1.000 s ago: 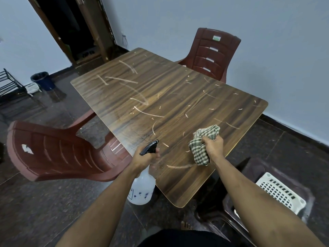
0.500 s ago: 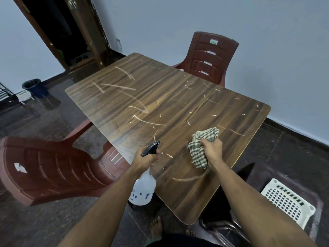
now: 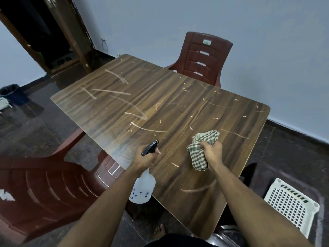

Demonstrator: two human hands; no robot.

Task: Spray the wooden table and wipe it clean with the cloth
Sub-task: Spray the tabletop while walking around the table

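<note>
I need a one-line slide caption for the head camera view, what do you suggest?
Left hand aims spray bottle over streaked table; right hand holds checked cloth.

Little here can be read. The far chair (image 3: 203,59) carries a small white-and-green sticker (image 3: 206,42) near the top of its backrest; the green band holds short white lettering, too blurred to make out. The spray bottle (image 3: 142,188), held at the table's near left edge, has a small dark blue printed pattern low on its white body, looking like little flower shapes beside a thin outlined box, with no words legible. The near left chair (image 3: 44,189) bears a torn white label scrap (image 3: 6,196), showing no print.
</note>
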